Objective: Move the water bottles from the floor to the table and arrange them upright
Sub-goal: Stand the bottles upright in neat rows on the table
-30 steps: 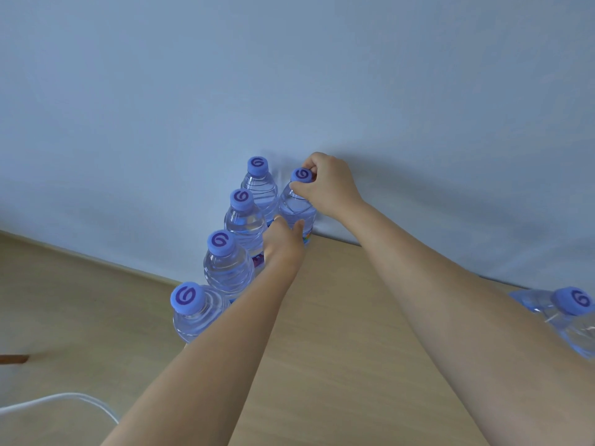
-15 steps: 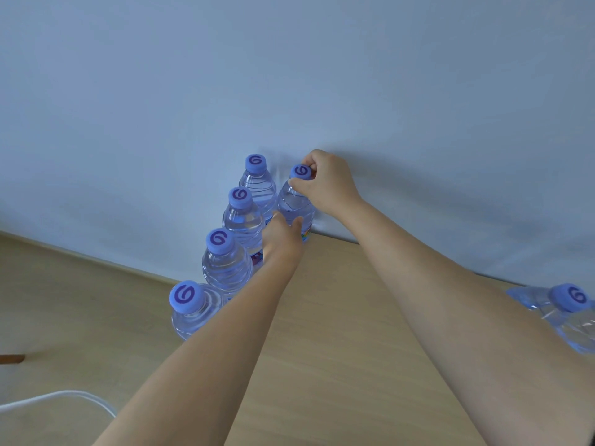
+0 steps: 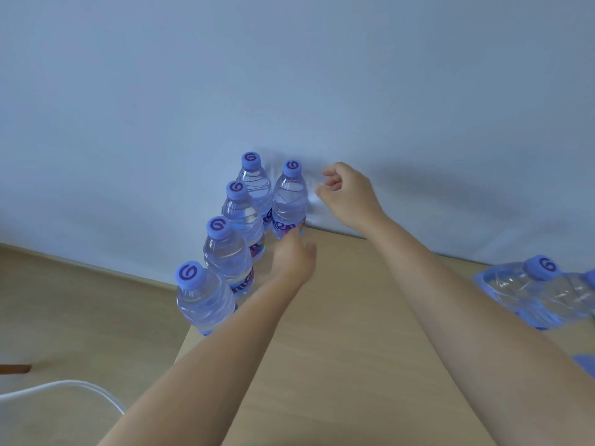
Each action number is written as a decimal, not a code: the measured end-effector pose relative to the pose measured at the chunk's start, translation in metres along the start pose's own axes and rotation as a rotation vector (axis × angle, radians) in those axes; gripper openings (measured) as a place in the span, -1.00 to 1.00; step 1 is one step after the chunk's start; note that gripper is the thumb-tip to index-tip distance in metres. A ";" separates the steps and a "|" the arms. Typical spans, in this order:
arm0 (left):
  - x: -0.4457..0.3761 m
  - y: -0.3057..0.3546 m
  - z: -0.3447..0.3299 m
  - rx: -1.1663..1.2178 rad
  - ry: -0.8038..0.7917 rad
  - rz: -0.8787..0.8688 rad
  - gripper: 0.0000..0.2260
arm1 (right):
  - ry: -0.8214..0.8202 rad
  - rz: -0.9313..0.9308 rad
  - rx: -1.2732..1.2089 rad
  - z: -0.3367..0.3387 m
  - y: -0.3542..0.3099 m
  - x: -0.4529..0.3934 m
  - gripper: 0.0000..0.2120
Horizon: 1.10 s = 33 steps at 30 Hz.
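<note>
Desk (image 3: 338, 365) carries five bottles upright on its left side: a row of four runs along the left edge, nearest one (image 3: 203, 300) at the corner, then the second (image 3: 227, 255), third (image 3: 243, 215) and fourth (image 3: 256, 181) back to the wall. The fifth (image 3: 289, 201) starts a second column, touching or just beside the fourth, against the wall. All capped; water looks near full in each, contents clear. Left hand (image 3: 294, 260) sits low on the desk just in front of the fifth bottle's base, fingers relaxed, holding nothing; can't tell if fingertips touch the label. Right hand (image 3: 349, 194) hangs just right of the same bottle, apart from it, fingers loosely curled, empty. Reads as the fifth bottle placed and let go. At the right edge more bottles (image 3: 531, 291) lean or lie in a cluster, seemingly wrapped as a pack; can't tell whether they rest on the desk or beyond it. Judgement: roughly midway, five done, that cluster left to stand up, next slot is in front of the fifth. Floor (image 3: 80, 300) at left shows no bottles, only a white cable (image 3: 64, 386).
</note>
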<state>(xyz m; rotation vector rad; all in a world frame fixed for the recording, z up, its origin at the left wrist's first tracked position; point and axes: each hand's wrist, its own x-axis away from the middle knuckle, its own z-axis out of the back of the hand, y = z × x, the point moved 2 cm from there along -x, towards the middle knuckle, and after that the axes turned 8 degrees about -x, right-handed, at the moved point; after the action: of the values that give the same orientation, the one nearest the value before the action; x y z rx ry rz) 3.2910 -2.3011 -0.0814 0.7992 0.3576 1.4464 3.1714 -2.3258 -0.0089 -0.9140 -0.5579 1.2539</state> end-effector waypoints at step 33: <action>0.110 0.108 -0.133 -0.054 -0.383 -0.347 -0.54 | 0.199 -0.376 0.449 0.208 0.094 0.148 -0.78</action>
<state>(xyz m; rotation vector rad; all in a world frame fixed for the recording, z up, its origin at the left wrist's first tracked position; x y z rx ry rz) 3.1376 -2.1669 -0.0755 0.9000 0.1526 0.9513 2.9917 -2.1218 0.0089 -0.5161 -0.2553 0.8826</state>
